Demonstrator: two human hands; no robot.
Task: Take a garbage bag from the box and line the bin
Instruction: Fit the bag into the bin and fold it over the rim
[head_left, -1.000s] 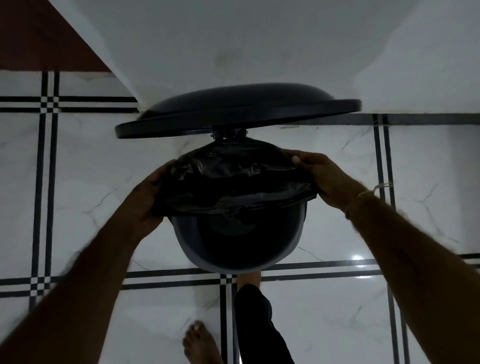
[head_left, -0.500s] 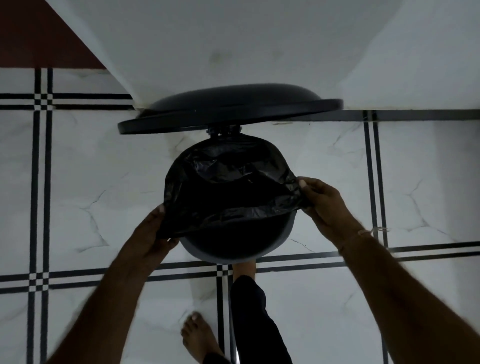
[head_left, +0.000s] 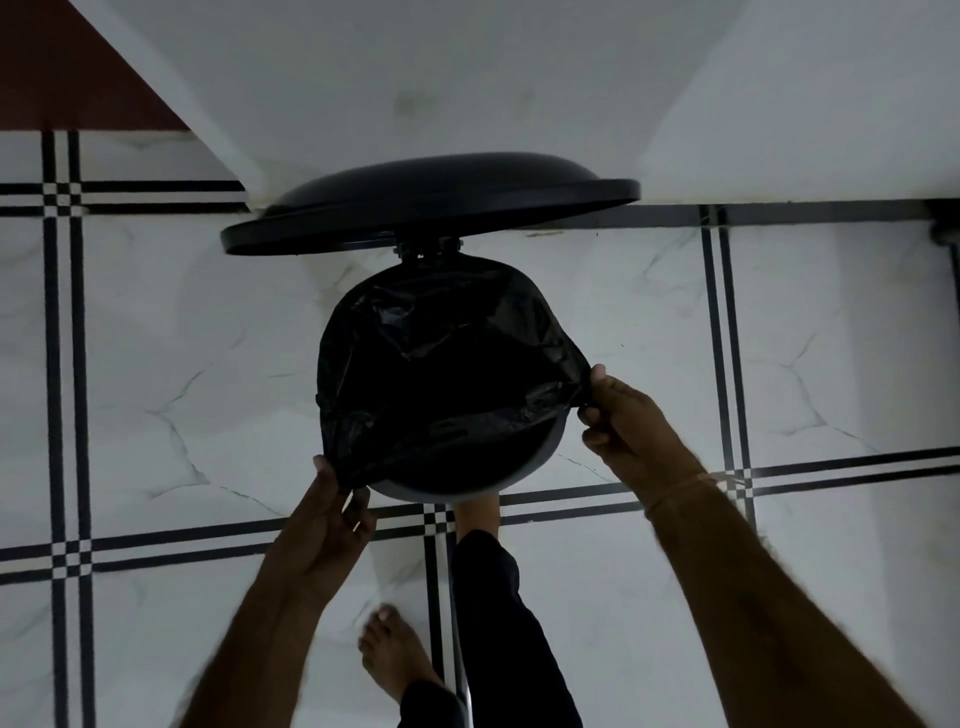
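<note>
A round pedal bin (head_left: 540, 470) stands on the tiled floor below me with its black lid (head_left: 431, 200) raised. A black garbage bag (head_left: 441, 358) is draped over the far part and sides of the rim; the near grey rim still shows. My left hand (head_left: 327, 525) pinches the bag's edge at the near left of the bin. My right hand (head_left: 628, 421) pinches the bag's edge at the right side. The bag's mouth hangs slack across the opening. No box is in view.
One of my feet (head_left: 478, 514) presses at the bin's base, the other foot (head_left: 392, 654) rests on the floor nearer me. A white wall (head_left: 415, 78) rises just behind the bin. White marble tiles with black stripes (head_left: 156, 389) surround it.
Both hands have slid along the rim toward me, drawing the bag's edge with them. The left hand has gone from the bin's side to its near left; the bag covers more of the opening.
</note>
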